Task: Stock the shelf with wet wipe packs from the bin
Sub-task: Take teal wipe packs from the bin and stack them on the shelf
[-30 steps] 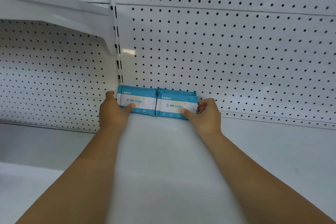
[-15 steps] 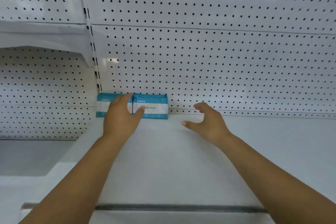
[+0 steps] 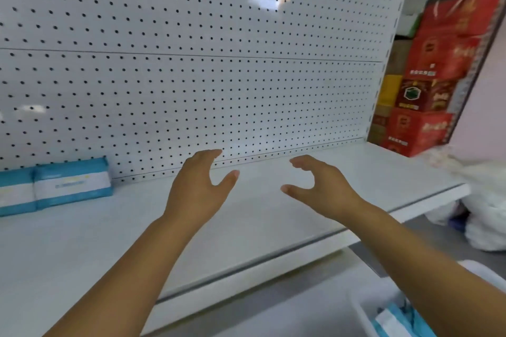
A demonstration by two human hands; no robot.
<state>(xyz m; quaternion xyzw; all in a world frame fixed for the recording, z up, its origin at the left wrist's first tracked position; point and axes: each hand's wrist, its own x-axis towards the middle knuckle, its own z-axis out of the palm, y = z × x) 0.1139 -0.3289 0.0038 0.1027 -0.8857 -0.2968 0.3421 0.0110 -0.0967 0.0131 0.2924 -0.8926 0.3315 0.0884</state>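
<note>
Hovering over the shelf (image 3: 260,223) with nothing in either grip

I see my left hand (image 3: 198,189) just to the 9 o'clock side of centre, above the white shelf board. Its fingers are loosely bent and the thumb is spread wide, so it is released and grasps nothing. My right hand (image 3: 324,190) sits near it toward 3 o'clock, with fingers and thumb curved into a loose C. It is empty too. The palms face each other across a gap, and neither hand touches a pack.

At 9 o'clock, at the back of the shelf by the pegboard panel (image 3: 219,76), a wet wipe pack (image 3: 72,182) stands on its long edge. It is teal with a white band. A second pack (image 3: 15,193) touches it on its 9 o'clock side and is cut off by the frame edge. Both are well apart from my left hand. Their print is too blurred for me to read.

At 5 o'clock, below the shelf's front lip, the bin (image 3: 362,312) shows its pale rim. Spare packs (image 3: 394,321) in teal and white lie inside it, partly hidden by my right forearm.

At 2 o'clock, past the end of the shelf, red cartons (image 3: 438,76) are stacked, with a yellow box (image 3: 388,89) just beside them. At 4 o'clock, white bags (image 3: 490,216) lie on the floor
</note>
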